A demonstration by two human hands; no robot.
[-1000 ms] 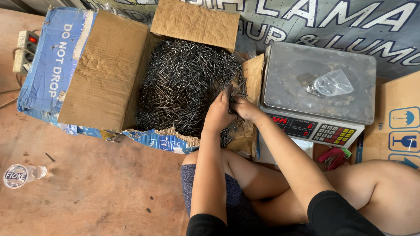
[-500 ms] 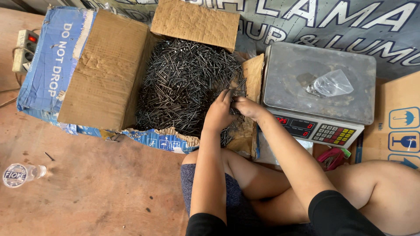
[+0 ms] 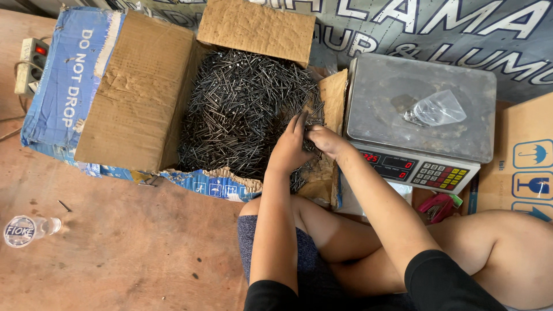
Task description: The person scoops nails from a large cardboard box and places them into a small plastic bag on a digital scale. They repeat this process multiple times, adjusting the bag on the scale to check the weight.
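An open cardboard box (image 3: 138, 98) holds a heap of dark nails (image 3: 242, 109). My left hand (image 3: 288, 150) rests on the nails at the box's right side, fingers pointing up into the heap. My right hand (image 3: 324, 139) is right beside it, fingers curled around a small bunch of nails near the box's right flap (image 3: 333, 92). The two hands touch each other. To the right stands a grey digital scale (image 3: 420, 115) with a small clear plastic bag (image 3: 435, 109) on its pan.
A power strip (image 3: 31, 63) lies at the far left. A clear plastic bottle (image 3: 26, 229) lies on the brown floor at lower left, with a loose nail (image 3: 64, 205) near it. Another cardboard box (image 3: 527, 155) sits at right. My bare legs fill the lower right.
Both hands stay at the right side of the nail heap; the fingers have shifted slightly among the nails. Nothing else has moved.
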